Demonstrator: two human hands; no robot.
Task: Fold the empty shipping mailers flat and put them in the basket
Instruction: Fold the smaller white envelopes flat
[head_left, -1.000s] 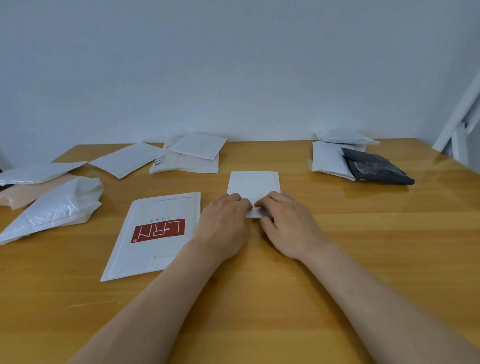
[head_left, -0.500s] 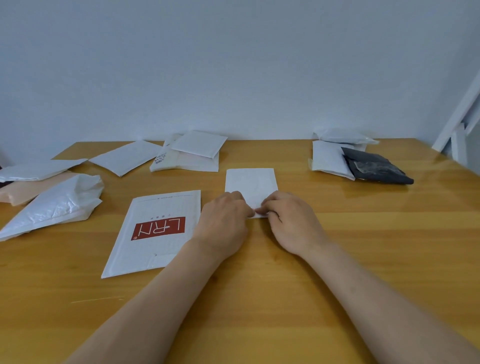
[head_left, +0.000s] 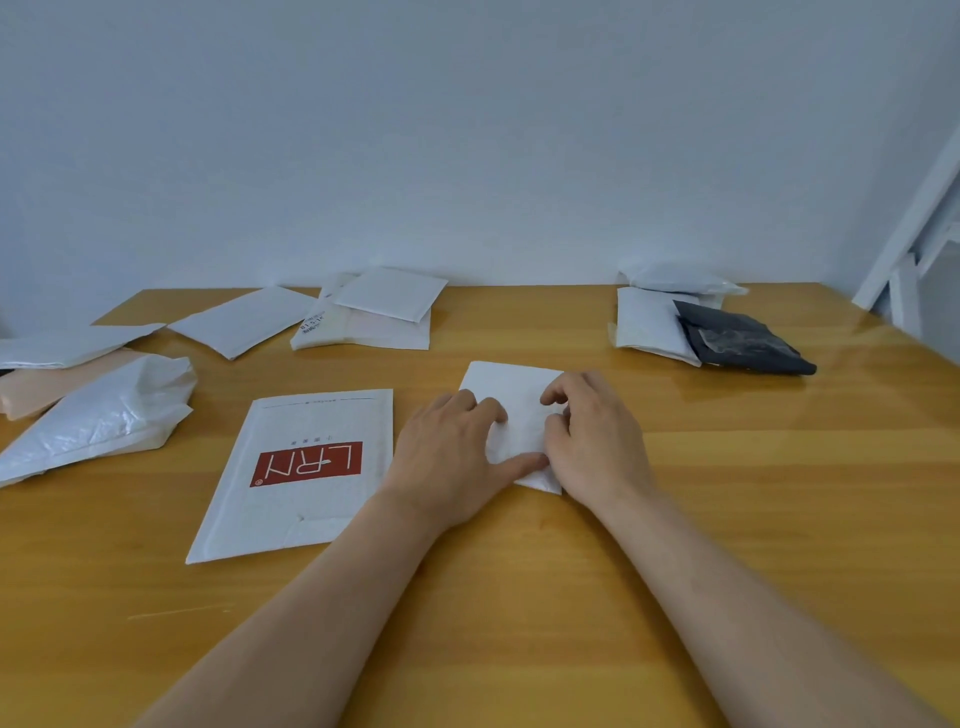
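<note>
Currently folding: small white mailer, flat on the table.
Left hand: thumb and bent fingers pinch its near-left part.
Right hand: curled fingers grip its right edge.
Left of it: LRN mailer, unfolded; crumpled mailers farther out.
Beyond it: white stack; black mailer.
Basket: not in view.
Progress: probably early, as most mailers are still loose.

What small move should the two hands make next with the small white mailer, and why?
Probably fold the near end over toward the far edge and press the crease flat. The left hand and right hand both grip the small white mailer at its near end, while its far half lies flat on the wooden table. No basket is in view.
</note>
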